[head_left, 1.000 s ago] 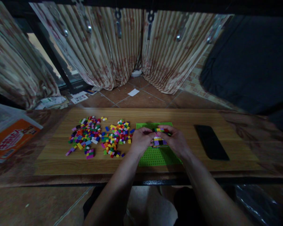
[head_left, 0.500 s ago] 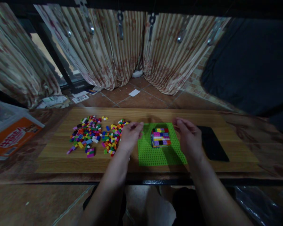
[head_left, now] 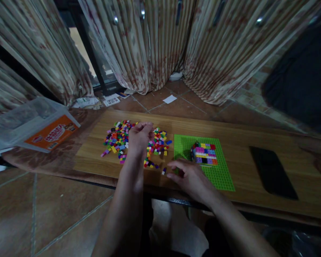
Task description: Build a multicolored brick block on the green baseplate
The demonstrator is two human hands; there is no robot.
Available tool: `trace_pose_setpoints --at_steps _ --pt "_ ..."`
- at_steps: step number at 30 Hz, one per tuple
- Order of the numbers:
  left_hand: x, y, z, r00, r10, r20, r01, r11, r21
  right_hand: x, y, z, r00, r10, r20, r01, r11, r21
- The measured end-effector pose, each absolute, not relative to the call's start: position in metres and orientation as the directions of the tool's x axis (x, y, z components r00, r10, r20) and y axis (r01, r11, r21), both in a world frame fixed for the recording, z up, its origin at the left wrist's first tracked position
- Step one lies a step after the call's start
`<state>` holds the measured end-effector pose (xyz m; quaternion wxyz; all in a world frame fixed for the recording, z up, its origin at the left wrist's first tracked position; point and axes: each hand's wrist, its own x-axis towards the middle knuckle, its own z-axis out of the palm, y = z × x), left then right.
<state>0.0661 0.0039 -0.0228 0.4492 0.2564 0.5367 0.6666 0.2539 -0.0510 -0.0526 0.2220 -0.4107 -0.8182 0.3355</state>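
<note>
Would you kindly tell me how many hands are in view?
2: the left hand is over the loose bricks, and the right hand is at the near left corner of the green baseplate. No others show.

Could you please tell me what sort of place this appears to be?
Probably a room in a home, judging by the long patterned curtains, the tiled floor and the loose toy bricks spread on a wooden tabletop.
</note>
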Motion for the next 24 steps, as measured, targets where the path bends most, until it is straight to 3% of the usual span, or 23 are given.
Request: trace_pose_setpoints --at_steps 8,15,20,24 --pt "0.051 -0.003 -0.018 -0.515 0.843 -0.156 -0.367 -0.053 0.929 0.233 -0.053 -0.073 -0.579 0.812 0.075 0.641 0.510 -0.573" --pt "0.044 -0.006 -0.018 -0.523 0.841 -0.141 -0.378 -0.080 0.922 0.221 -0.044 -0.077 -0.523 0.844 0.120 0.653 0.487 -0.580" --pt "0.041 -0.006 -0.020 -0.509 0.847 -0.154 -0.394 -0.070 0.917 0.217 -0.033 -0.078 -0.432 0.875 0.220 0.592 0.459 -0.663" --pt "0.039 -0.007 -0.020 -0.504 0.850 -0.153 -0.406 -0.076 0.911 0.218 -0.024 -0.080 -0.404 0.878 0.256 0.650 0.473 -0.595"
